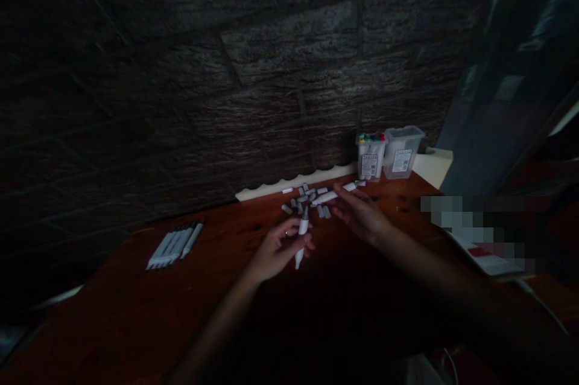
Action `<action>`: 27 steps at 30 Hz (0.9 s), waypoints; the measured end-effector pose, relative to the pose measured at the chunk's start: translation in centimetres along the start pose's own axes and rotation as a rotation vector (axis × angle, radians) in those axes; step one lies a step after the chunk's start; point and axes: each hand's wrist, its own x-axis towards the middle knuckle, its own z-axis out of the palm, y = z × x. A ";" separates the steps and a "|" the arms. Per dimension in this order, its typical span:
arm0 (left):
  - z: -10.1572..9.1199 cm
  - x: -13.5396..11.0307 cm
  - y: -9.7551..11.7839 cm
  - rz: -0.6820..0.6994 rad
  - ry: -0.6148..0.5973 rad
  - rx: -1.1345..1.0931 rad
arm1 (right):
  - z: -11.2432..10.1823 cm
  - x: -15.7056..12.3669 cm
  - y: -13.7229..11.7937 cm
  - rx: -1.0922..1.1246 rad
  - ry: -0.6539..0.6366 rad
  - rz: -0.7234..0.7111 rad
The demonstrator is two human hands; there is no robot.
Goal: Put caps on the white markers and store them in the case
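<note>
My left hand [281, 246] grips a white marker [301, 234], held nearly upright over the reddish wooden table [136, 312]. My right hand [359, 213] reaches forward, fingers spread, its fingertips at another white marker [326, 197] lying beside a small pile of loose caps [307, 199]. Whether the fingers pinch that marker is unclear in the dim light.
A row of several capped markers [176, 244] lies at the table's left. Two clear plastic boxes stand at the back: one with coloured markers [371, 155], one looking empty [402, 151]. A dark stone wall is behind. A book or tablet [488, 255] lies right.
</note>
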 end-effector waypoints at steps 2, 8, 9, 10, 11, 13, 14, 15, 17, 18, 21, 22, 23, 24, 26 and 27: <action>0.0 0.0 0.1 -0.002 0.009 -0.002 | 0.0 0.0 -0.1 0.005 0.016 -0.002; 0.0 0.0 0.1 0.000 0.017 -0.015 | 0.3 -0.1 -0.3 0.056 0.067 0.037; 0.0 0.0 0.1 -0.005 0.018 -0.017 | 0.3 -0.1 -0.3 0.058 0.065 0.041; 0.0 0.0 0.1 -0.011 0.020 -0.019 | 0.3 -0.1 -0.3 0.057 0.059 0.044; 0.0 0.0 0.1 -0.014 0.022 -0.020 | 0.4 -0.1 -0.2 0.054 0.052 0.045; 0.0 0.0 0.1 -0.010 0.024 -0.020 | 0.4 -0.1 -0.1 0.046 0.033 0.049; 0.0 0.0 0.1 -0.006 0.022 -0.020 | 0.3 -0.1 -0.1 0.042 0.022 0.051; 0.1 0.0 0.1 -0.001 0.019 -0.020 | 0.3 -0.1 0.0 0.038 0.011 0.052; 0.1 0.0 0.2 0.003 0.013 -0.016 | 0.1 0.0 0.1 0.033 -0.009 0.044; 0.1 0.0 0.2 0.003 0.012 -0.013 | 0.1 0.0 0.2 0.033 -0.016 0.038; 0.1 0.0 0.2 0.005 0.018 -0.005 | -0.1 0.1 0.3 0.037 -0.027 0.030; 0.0 0.0 0.1 0.005 0.021 -0.004 | -0.2 0.2 0.3 0.042 -0.024 0.030; 0.0 0.0 0.1 0.006 0.022 -0.004 | -0.2 0.2 0.3 0.048 -0.020 0.029; 0.0 0.0 0.1 0.007 0.020 -0.003 | -0.2 0.2 0.3 0.051 -0.018 0.026; 0.0 0.0 0.0 0.006 0.011 0.003 | -0.1 0.1 0.2 0.052 -0.012 0.014; 0.0 0.0 0.0 0.006 0.004 0.006 | -0.1 0.1 0.1 0.052 -0.010 0.006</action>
